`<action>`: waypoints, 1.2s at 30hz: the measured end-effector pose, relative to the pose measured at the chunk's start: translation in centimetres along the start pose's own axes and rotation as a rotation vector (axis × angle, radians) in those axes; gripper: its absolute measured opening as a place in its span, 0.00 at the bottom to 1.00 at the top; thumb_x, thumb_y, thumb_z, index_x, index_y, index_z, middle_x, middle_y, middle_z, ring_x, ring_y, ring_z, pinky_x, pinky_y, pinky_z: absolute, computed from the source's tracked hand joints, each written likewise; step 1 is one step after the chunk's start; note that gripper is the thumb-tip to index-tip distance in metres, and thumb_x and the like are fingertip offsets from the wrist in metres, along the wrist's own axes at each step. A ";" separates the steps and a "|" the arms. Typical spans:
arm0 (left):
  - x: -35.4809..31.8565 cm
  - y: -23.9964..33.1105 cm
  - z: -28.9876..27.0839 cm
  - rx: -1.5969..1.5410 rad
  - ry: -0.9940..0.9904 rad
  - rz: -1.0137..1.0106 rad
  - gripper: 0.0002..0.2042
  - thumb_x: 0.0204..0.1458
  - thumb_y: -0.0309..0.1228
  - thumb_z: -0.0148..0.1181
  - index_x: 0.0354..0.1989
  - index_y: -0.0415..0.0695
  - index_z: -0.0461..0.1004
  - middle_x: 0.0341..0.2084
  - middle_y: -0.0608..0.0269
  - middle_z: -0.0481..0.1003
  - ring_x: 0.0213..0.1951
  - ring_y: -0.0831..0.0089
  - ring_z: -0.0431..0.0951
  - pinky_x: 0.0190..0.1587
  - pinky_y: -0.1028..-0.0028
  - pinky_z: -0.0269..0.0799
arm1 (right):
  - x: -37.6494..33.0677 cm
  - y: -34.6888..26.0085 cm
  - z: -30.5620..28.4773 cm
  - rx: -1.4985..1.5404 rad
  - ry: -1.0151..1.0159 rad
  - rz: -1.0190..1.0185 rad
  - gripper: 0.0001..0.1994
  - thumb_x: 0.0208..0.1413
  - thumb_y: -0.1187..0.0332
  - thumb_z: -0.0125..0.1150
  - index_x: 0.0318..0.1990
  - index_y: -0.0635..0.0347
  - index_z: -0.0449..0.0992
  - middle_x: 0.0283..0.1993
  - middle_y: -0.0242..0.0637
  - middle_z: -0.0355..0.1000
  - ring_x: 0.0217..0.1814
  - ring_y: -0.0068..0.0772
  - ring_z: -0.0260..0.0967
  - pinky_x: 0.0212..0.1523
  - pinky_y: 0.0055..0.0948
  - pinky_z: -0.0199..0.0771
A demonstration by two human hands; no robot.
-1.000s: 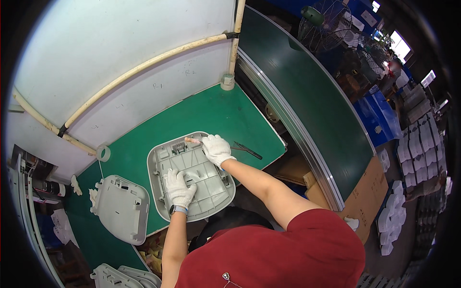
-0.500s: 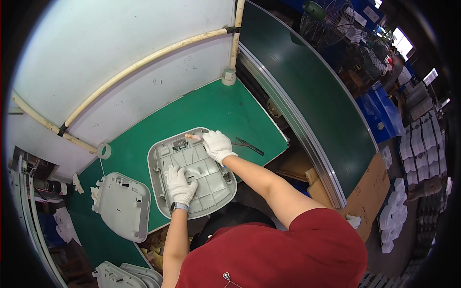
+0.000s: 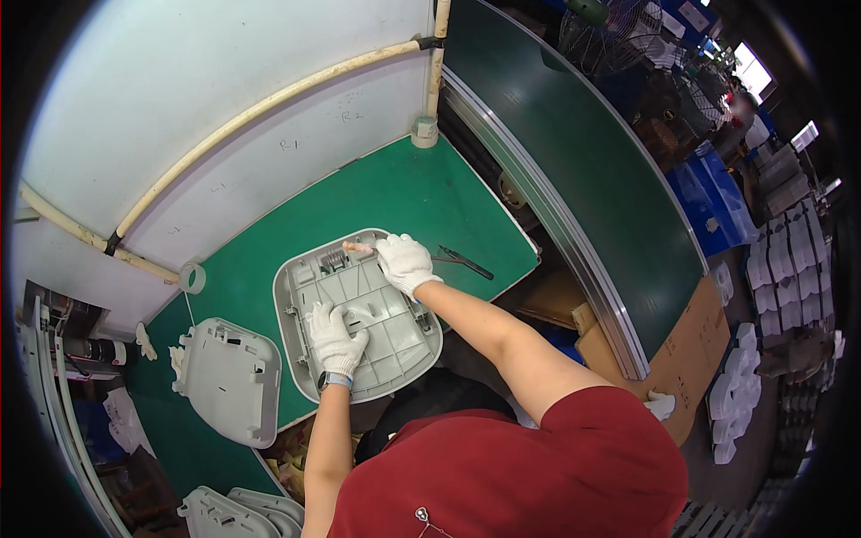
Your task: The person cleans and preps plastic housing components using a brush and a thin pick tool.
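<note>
A grey ribbed plastic panel lies on the green table with its ribbed inner side up. My gloved left hand lies flat on its left middle, fingers spread and empty. At the panel's far right edge, my gloved right hand is closed round a thin tool with a pinkish wrapped end. That end sticks out leftward over the panel, near a coil spring. Just right of this hand lies a black-handled tool; its kind is not clear.
A second grey panel lies to the left, with more panels stacked below it. Tape rolls stand at the table's back and left edge. A white partition with a tan pipe closes off the far side.
My right hand and the thin tool have shifted slightly up and left. My left hand stays on the panel. The whole view has shifted a little.
</note>
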State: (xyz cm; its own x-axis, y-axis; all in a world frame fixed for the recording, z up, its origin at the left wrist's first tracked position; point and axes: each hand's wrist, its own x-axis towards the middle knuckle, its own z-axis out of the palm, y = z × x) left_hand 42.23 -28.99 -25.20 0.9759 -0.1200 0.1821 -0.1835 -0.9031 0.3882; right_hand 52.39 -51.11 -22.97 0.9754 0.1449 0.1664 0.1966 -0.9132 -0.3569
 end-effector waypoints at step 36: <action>-0.2 0.1 -0.1 0.004 -0.022 -0.004 0.32 0.37 0.40 0.73 0.55 0.45 0.73 0.63 0.46 0.66 0.71 0.43 0.58 0.76 0.48 0.46 | 0.1 0.1 -0.3 -0.013 -0.011 0.004 0.07 0.60 0.63 0.56 0.42 0.53 0.75 0.43 0.40 0.75 0.48 0.47 0.74 0.45 0.46 0.79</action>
State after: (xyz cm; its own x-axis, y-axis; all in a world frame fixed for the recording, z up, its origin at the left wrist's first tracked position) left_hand 42.04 -29.02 -25.13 0.9789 -0.1255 0.1612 -0.1794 -0.9054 0.3848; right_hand 52.51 -51.28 -22.69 0.9771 0.1456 0.1549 0.1917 -0.9186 -0.3456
